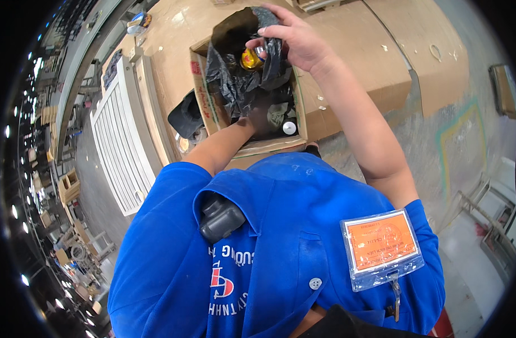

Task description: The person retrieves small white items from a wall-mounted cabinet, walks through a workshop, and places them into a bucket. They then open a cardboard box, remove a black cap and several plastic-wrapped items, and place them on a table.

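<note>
A black plastic bag (pixel 227 62) stands open inside a cardboard box (pixel 301 107) in front of me. My right hand (pixel 294 42) grips the bag's upper right edge, its fingers curled over the film. Within the bag's mouth lies a gold drink can (pixel 251 59), just below those fingers. My left hand (pixel 249 123) reaches down into the near part of the box; shadow and dark plastic hide its fingers. Close by, at the box's near right corner, sits a round white cap (pixel 289 128), with a crumpled greenish piece (pixel 277 112) beside it.
Left of the box lies a black cap-like item (pixel 186 115). Farther left, a white slatted panel (pixel 120 135) leans by wooden boards (pixel 152 107). Cardboard sheets (pixel 359 56) cover the surface to the right. A small tub (pixel 138 23) stands at the far left.
</note>
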A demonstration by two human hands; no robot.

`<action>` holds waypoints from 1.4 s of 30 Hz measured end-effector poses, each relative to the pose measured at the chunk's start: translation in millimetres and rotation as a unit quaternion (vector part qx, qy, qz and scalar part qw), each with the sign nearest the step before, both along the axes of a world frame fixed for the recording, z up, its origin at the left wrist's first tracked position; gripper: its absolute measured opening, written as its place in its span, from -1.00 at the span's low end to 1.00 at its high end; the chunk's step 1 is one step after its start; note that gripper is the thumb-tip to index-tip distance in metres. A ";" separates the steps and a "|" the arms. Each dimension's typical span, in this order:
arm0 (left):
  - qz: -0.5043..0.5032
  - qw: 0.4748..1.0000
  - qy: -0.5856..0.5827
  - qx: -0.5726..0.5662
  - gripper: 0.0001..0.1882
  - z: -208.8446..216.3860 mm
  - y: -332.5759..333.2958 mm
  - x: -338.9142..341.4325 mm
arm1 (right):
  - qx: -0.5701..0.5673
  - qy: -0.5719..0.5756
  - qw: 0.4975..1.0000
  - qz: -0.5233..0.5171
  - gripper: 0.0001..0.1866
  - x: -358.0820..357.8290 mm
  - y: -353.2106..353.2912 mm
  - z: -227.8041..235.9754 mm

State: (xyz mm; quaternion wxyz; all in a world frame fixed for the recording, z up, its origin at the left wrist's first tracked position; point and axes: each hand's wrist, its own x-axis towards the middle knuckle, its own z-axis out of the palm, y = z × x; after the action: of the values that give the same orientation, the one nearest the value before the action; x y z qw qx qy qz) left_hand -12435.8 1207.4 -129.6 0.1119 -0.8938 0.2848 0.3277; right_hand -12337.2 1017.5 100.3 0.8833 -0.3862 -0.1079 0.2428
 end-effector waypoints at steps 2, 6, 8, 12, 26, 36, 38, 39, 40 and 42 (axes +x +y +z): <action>-0.017 0.999 -0.018 -0.024 -0.75 10.4 -9.1 2.1 | -0.048 0.002 0.999 0.000 -0.43 -3.7 -6.1 -9.0; -0.068 0.992 -0.062 -0.081 -0.76 57.1 -25.6 10.7 | -0.050 0.020 0.998 0.017 -0.37 -7.2 -14.5 -18.4; -0.089 0.987 -0.078 -0.113 -0.77 90.4 -21.6 7.8 | -0.045 0.019 0.999 0.024 -0.39 -7.3 -17.1 -18.9; -0.076 0.980 -0.054 -0.174 -0.78 151.6 9.4 -6.8 | -0.059 0.007 0.998 0.030 -0.43 -2.6 -19.0 -14.8; 0.118 0.954 0.221 -0.162 -0.29 94.2 -5.3 16.3 | -0.120 -0.056 0.991 0.027 -0.46 -1.5 -16.0 -9.1; 0.347 0.605 0.340 -0.631 -0.34 256.4 27.1 79.9 | -0.110 -0.024 0.992 0.054 -0.41 6.5 -28.0 -18.0; 0.381 0.775 0.161 -0.478 -0.41 238.5 14.0 95.4 | -0.155 -0.012 0.987 0.044 -0.37 12.1 -30.2 -17.1; 0.320 0.885 -0.032 -0.338 -0.45 228.6 12.3 96.6 | -0.163 0.000 0.986 0.020 -0.48 16.2 -32.3 -15.1; 0.241 0.933 -0.197 -0.178 -0.50 220.3 9.7 96.8 | -0.173 -0.037 0.984 0.017 -0.50 21.3 -35.1 -11.9; 0.152 0.947 -0.253 -0.127 -0.50 214.1 16.3 94.5 | -0.222 -0.078 0.972 -0.002 -0.53 33.9 -42.8 -2.7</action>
State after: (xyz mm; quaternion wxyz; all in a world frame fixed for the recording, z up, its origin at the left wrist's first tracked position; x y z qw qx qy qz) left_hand -12341.3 1223.7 84.6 0.0150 -0.9870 0.1465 0.0648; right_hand -12303.4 974.7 97.6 0.7651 -0.5902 -0.1191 0.2283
